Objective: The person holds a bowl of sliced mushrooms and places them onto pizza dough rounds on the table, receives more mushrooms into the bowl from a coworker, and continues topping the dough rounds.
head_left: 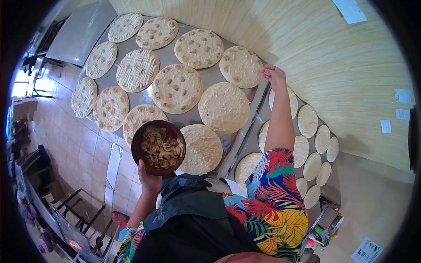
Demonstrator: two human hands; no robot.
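My left hand [150,182] is wrapped round the lower side of a dark bowl [137,152], tilted to show many tan mushroom slices [160,148]. On the right, my right hand [274,76] is closed in a pinch at the far edge of a pizza base [240,66]. A small pale piece, like the slices in the bowl, shows at its fingertips. That base carries a few slices. A base [176,88] in the middle is dotted with them. Two nearer bases, one at the centre right [224,108] and one beside the bowl [200,149], show only a grated, pale topping.
Bases striped with white sauce [137,70] lie on the metal table [131,44] at the left. A second table on the right holds several plain bases [308,121]. A wood-patterned wall [315,48] rises behind. Tiled floor [83,144] and a metal rack [83,210] are lower left.
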